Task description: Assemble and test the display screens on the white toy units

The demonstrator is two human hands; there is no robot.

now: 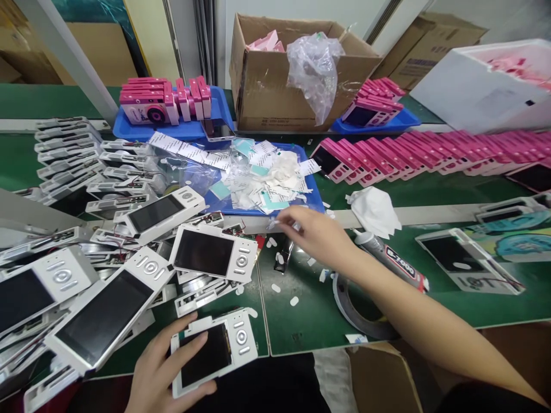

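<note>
My left hand [157, 367] grips a white digital camera body [241, 347] at the table's front edge, with fingers over its dark screen and thumb along the lower side. Its screen and silver buttons face up. Over the front edge of a blue tray [317, 192], my right hand [312, 232] is closed in a pinch. A small pale, see-through scrap [272, 223] shows at its fingertips; its kind is unclear. Paper liners and teal pieces [275, 202] fill the tray. Small white oval stickers [294, 300] lie scattered on the green table below that hand.
White camera bodies [107, 312] are heaped at left. Pink cameras [404, 154] stand in a long row behind. A glue tube [394, 261], a tape roll [344, 304] and crumpled white tissue [374, 211] lie around my right forearm. A cardboard box [279, 86] stands at the back.
</note>
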